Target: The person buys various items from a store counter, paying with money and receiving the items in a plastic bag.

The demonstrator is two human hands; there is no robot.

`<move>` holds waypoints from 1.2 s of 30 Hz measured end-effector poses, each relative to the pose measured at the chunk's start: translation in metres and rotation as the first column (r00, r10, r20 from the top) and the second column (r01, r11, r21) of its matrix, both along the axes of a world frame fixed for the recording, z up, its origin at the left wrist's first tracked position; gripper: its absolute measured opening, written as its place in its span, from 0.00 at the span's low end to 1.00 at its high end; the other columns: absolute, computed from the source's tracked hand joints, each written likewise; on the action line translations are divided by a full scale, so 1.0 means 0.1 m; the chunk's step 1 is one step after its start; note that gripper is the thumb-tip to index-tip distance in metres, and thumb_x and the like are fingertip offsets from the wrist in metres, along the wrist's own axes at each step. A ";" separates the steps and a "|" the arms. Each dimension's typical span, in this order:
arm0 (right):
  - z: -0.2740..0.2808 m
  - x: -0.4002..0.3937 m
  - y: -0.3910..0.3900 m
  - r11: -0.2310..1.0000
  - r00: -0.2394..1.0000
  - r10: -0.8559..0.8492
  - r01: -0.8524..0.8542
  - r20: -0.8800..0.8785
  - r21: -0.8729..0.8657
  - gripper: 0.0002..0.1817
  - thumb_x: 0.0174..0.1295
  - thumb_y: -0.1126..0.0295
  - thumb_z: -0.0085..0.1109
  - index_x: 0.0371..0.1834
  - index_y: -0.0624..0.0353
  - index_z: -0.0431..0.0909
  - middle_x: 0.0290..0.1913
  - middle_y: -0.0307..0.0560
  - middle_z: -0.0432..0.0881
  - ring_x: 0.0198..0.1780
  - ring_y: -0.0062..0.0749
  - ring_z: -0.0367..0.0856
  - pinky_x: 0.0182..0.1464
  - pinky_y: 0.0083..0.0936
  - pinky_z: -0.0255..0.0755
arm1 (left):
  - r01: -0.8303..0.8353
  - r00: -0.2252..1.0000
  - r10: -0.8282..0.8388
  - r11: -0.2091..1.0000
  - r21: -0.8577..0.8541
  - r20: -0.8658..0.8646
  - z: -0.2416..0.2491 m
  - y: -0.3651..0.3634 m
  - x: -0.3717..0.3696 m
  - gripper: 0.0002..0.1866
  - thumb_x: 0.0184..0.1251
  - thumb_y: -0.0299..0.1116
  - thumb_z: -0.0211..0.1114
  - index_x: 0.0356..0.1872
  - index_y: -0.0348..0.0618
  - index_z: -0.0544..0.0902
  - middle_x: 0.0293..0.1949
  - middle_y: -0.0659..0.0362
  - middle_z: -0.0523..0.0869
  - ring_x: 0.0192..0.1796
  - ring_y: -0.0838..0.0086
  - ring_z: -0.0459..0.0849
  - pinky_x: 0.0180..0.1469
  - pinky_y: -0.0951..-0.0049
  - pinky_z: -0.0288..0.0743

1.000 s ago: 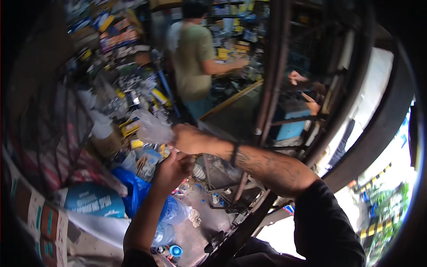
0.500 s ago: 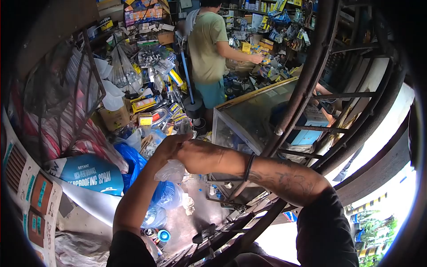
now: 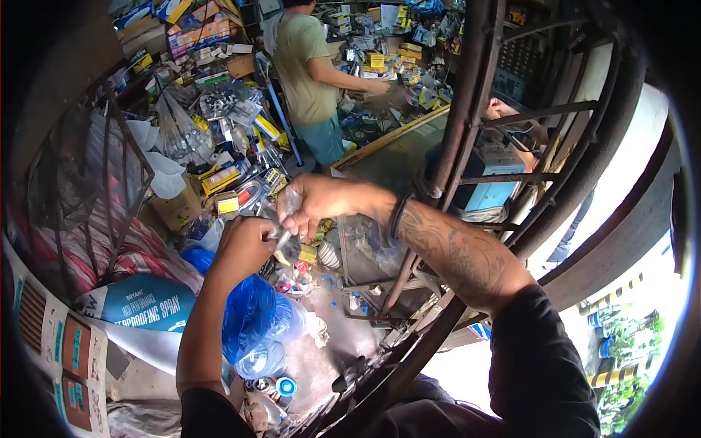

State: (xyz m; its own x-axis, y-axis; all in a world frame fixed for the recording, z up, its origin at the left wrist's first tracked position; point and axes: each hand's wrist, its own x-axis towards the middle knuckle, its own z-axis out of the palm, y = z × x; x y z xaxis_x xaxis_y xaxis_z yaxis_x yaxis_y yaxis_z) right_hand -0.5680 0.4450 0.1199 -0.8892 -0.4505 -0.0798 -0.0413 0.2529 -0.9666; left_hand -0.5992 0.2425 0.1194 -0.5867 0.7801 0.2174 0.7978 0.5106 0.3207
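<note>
A small, crumpled clear plastic bag [image 3: 284,239] is stretched between my two hands, in front of the shop's cluttered floor. My left hand [image 3: 247,242] has its fingers curled and pinches the lower left part of the plastic. From the right, my right hand [image 3: 325,203] grips the upper part, and some plastic shows above its fingers. What the bag holds, if anything, I cannot make out. A dark band [image 3: 400,216] circles my right wrist.
Metal bars [image 3: 467,109] stand at the right, beside my right arm. A glass-topped case [image 3: 409,146] lies beyond. Blue plastic bags [image 3: 252,314] and a spray sign [image 3: 139,303] are at the left. Another person [image 3: 303,73] stands among piled boxes, and another person's hand [image 3: 500,109] shows behind the bars.
My hands have drawn slightly apart, so the plastic between them now shows. My right hand has risen. The view has shifted, and the standing person appears farther left.
</note>
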 end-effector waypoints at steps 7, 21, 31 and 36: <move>0.04 -0.01 0.08 0.994 0.993 -0.112 0.113 -0.020 0.005 0.06 0.58 0.79 0.58 0.38 0.63 0.75 0.30 0.44 0.79 0.28 0.29 0.80 0.30 0.25 0.78 | 0.077 0.749 -0.181 0.979 -0.188 -0.637 0.14 0.11 0.33 0.07 0.50 0.26 0.58 0.31 0.41 0.80 0.33 0.57 0.80 0.39 0.65 0.80 0.38 0.63 0.74; -0.04 0.01 -0.09 0.865 0.911 0.075 0.143 -0.405 0.482 0.09 0.42 0.80 0.52 0.29 0.64 0.76 0.23 0.44 0.77 0.28 0.27 0.74 0.31 0.27 0.69 | 0.321 0.418 -0.489 0.868 -0.379 -0.766 -0.15 0.34 0.58 0.04 0.48 0.30 0.58 0.25 0.42 0.78 0.32 0.59 0.73 0.40 0.69 0.73 0.41 0.73 0.71; -0.03 0.08 -0.04 0.699 0.798 0.003 0.430 -0.603 0.572 0.08 0.47 0.73 0.63 0.31 0.62 0.79 0.29 0.51 0.82 0.35 0.42 0.82 0.37 0.33 0.73 | 0.293 0.925 -0.284 0.956 -0.004 -0.254 -0.54 0.35 0.11 0.06 0.47 0.23 0.61 0.29 0.37 0.79 0.25 0.52 0.81 0.24 0.61 0.81 0.30 0.63 0.76; -0.01 0.10 -0.09 0.691 0.907 -0.045 0.331 -0.420 0.642 0.10 0.50 0.67 0.63 0.29 0.63 0.78 0.27 0.50 0.82 0.31 0.39 0.83 0.33 0.33 0.75 | 0.028 0.695 -0.157 0.981 0.192 0.701 -0.82 0.35 -0.27 0.10 0.51 0.21 0.57 0.36 0.35 0.79 0.29 0.53 0.83 0.25 0.72 0.83 0.30 0.72 0.79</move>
